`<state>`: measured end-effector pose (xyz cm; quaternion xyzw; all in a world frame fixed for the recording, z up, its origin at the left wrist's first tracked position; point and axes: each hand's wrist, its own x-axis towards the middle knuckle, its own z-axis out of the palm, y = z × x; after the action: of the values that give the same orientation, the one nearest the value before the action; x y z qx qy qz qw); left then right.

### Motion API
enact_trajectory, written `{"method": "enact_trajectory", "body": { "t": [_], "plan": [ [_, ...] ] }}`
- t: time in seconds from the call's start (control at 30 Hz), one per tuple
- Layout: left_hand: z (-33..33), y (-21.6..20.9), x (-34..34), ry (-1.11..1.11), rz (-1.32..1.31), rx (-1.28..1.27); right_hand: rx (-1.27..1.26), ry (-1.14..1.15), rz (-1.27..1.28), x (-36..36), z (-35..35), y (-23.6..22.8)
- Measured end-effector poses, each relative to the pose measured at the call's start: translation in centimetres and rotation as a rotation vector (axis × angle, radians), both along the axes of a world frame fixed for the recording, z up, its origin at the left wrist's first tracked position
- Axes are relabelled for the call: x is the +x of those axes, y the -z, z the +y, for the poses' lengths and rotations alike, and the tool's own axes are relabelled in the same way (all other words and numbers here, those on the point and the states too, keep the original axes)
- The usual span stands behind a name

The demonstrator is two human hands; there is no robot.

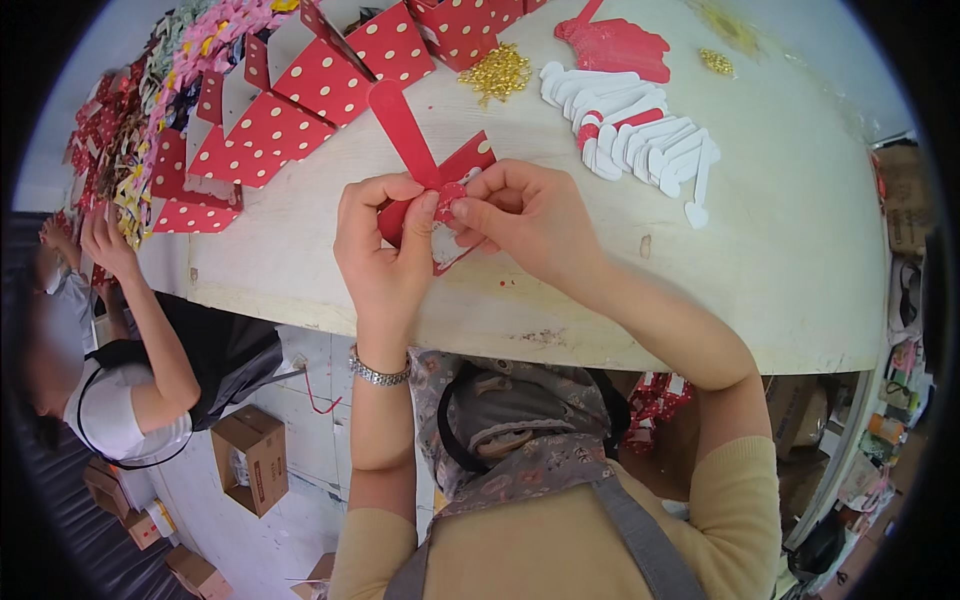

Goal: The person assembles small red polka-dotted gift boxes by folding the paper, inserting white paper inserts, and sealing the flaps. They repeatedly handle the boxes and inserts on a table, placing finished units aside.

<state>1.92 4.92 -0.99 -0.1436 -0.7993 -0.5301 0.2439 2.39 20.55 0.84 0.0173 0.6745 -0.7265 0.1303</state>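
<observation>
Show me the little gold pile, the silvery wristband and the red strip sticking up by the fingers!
Gold pile (495,74): head view, middle of the heap.
Silvery wristband (380,375): head view, on its band.
Red strip (405,132): head view, middle of its visible length.

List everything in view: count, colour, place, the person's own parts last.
Dotted card piece: one, red with pale dots, in the hands
Strap: one, red, at the left fingertips
Dotted card boxes: several, red, table's far left
Small-parts piles: two, gold, table's far side
Scalloped pieces: stacked, uncounted, red, far right
Strap-like pieces: many, mostly white, right of the hands
Table: one, whitish, centre
Heap: uncounted items, multicoloured, far left
Co-worker: one, white top, left
Cardboard boxes: several, brown, floor at left
Wristband: one, silvery, left wrist
Left hand: one, bare, on the card piece
Right hand: one, bare, on its right
</observation>
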Motion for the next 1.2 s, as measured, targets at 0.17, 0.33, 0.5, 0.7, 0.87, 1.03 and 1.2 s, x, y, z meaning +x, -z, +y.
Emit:
{"method": "enact_trajectory", "body": {
  "t": [0.17, 0.33, 0.5, 0.7, 0.87, 1.03, 1.2],
  "plan": [
    [0.4, 1.1, -0.4, -0.022, 0.011, 0.177, 0.515, 0.074, 0.365, -5.1, 4.6, 2.1],
    [1.1, 0.5, -0.4, -0.063, 0.014, 0.200, 1.049, 0.040, 0.913, -10.5, 4.2, 5.3],
    [-0.1, 1.3, -0.7, 0.013, 0.028, 0.167, 1.376, -0.146, 0.672, -11.3, 3.4, 5.6],
    [0.1, 1.5, -0.5, 0.048, 0.043, 0.204, 1.351, -0.088, 0.436, -9.0, 5.8, 3.5],
    [0.4, 1.3, -0.7, 0.072, 0.069, 0.223, 0.948, 0.119, 0.520, -7.0, 7.2, 3.0],
    [0.0, 1.7, -0.6, 0.062, 0.125, 0.115, 0.207, 0.028, 0.385, -2.0, 4.2, -1.4],
    [0.1, 2.0, -0.6, 0.076, 0.105, 0.197, 0.274, -0.072, 0.642, -1.3, 1.2, -0.6]
  ]
}}
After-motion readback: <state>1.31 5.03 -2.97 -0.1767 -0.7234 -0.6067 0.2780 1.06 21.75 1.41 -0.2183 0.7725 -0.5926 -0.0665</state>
